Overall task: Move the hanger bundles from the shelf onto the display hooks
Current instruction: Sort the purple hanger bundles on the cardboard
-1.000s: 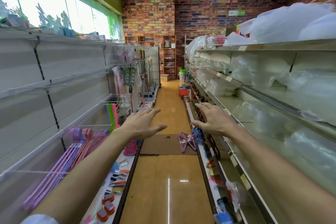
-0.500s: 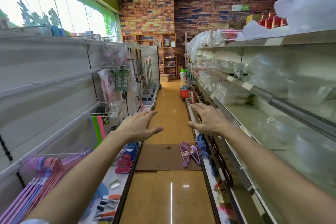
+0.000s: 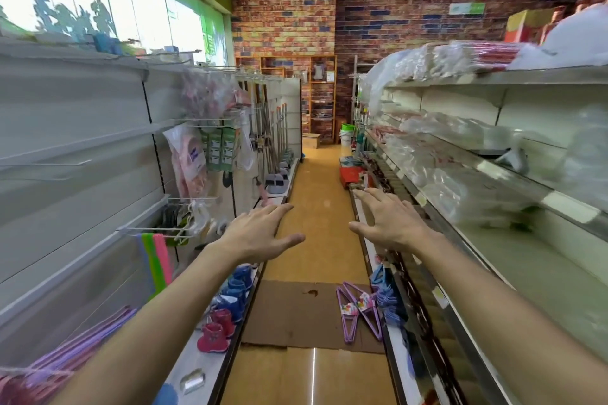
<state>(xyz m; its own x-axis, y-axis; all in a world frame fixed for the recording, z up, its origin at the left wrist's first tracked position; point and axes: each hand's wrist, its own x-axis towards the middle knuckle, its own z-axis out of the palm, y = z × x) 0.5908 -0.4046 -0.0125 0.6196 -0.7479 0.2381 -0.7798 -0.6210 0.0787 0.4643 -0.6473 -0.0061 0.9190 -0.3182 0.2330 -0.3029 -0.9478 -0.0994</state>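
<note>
Narrow shop aisle: tan glossy floor (image 3: 316, 207), red brick-pattern back wall (image 3: 283, 13), grey metal shelving at both sides. Flat brown cardboard sheet (image 3: 296, 312) on floor at 6 o'clock.

Left hand (image 3: 260, 233) and right hand (image 3: 391, 223) outstretched at mid-frame, fingers straight and spread, palms down, holding nothing.

Task items: purple plastic hanger bundle (image 3: 357, 309) lying on cardboard edge at 5 o'clock; blue plastic hanger bundle (image 3: 385, 296) just beside it against lower right shelf (image 3: 394, 339). Pink and lilac hangers (image 3: 62, 362) hung at 8 o'clock. White wire display hook (image 3: 154, 230) at 9 o'clock, carrying green-pink strips.

Change over last second: view advanced down aisle, floor bundles now nearer and lower in frame; hands unchanged, empty.

Implication: approach phase only; no bundle gripped yet. Judged next: lower toward 5 o'clock bundles.
</note>
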